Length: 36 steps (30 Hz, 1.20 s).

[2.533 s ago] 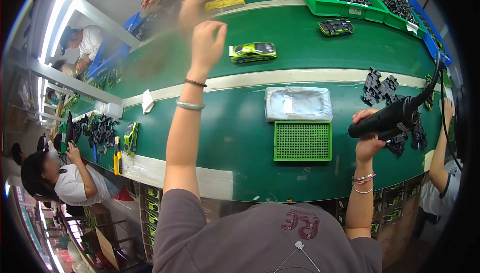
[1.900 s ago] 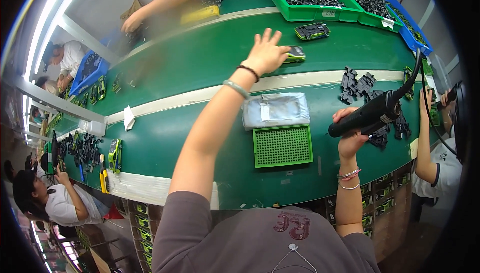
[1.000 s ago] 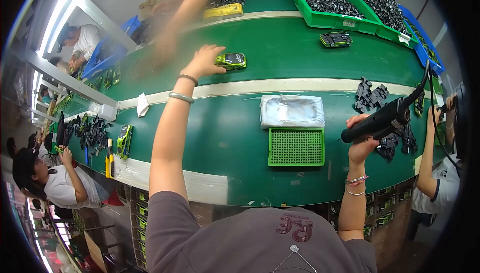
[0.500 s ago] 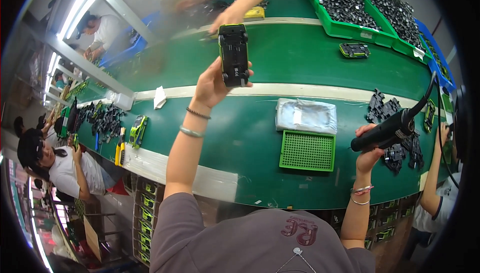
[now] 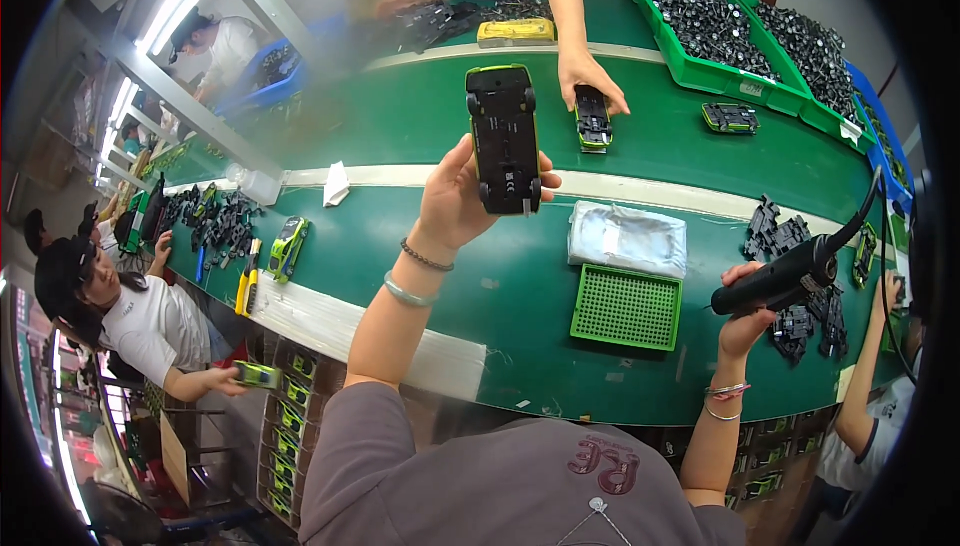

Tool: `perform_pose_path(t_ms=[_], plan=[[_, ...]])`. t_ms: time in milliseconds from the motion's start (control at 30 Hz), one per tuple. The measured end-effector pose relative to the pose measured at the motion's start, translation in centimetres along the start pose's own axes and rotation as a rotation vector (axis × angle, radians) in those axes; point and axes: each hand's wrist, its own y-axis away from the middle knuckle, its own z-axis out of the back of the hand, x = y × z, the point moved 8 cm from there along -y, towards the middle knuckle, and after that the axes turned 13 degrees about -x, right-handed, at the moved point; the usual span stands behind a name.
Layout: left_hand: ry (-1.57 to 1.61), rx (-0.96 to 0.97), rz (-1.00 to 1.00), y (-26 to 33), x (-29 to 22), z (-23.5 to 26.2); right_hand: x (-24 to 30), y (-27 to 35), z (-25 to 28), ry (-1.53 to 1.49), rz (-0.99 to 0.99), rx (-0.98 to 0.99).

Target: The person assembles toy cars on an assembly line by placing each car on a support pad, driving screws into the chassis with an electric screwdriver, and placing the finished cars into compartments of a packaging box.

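My left hand [image 5: 450, 196], raised over the green bench [image 5: 480, 296], is closed around a toy car [image 5: 504, 141]. The car's black underside shows, with a green rim of bodywork around it. At the right, my right hand [image 5: 742, 330] grips a thick black electric screwdriver [image 5: 768, 286] held nearly level, its narrow tip pointing left and a cord rising from its far end. The two are well apart. Below the screwdriver lie black plastic chassis parts [image 5: 793, 331]. Between my hands sit a green perforated tray [image 5: 626, 308] and a plastic-wrapped pad [image 5: 628, 238].
Across the bench, a co-worker's hand [image 5: 590, 81] is on another upturned car [image 5: 593, 124]. One more upturned car [image 5: 731, 118] lies near green bins [image 5: 700, 76] of small black parts. At left are a green car [image 5: 288, 249], yellow-handled tools [image 5: 247, 281] and a seated person [image 5: 150, 316].
My left hand and the car shift right and lower in view. The co-worker's arm now reaches a second car on the far side. The person at left swings a green car down toward the crates.
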Motion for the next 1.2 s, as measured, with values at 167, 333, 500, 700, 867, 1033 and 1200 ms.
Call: perform_pose_path(t_ms=[167, 333, 500, 700, 867, 1033, 1200], plan=[[-0.007, 0.01, 0.024, 0.3, 0.6, -0.9, 0.2, -0.1, -0.1, 0.004, -0.001, -0.002], [-0.114, -0.025, -0.03, 0.6, 0.3, -2.4, 0.1, 0.0, -0.1, 0.014, -0.008, -0.01], [-0.103, -0.076, -0.015, 0.9, 0.9, -3.0, -0.3, 0.0, 1.4, -0.093, -0.013, -0.07], [-0.064, -0.072, 0.011, 0.8, 1.6, -2.8, -0.3, -1.4, 1.6, 0.85, -0.183, -0.021], [-0.191, -0.116, -0.046, 0.6, 1.6, -2.4, -0.1, -0.5, 0.9, 1.34, -0.118, 0.081], [-0.419, -0.209, -0.172, 0.9, 1.1, -3.4, 0.6, 0.0, -0.2, 1.552, 0.033, 0.177], [-0.494, -0.19, -0.11, 1.5, 2.7, -4.6, 7.8, 0.4, -10.0, 0.515, 0.16, 0.178]])
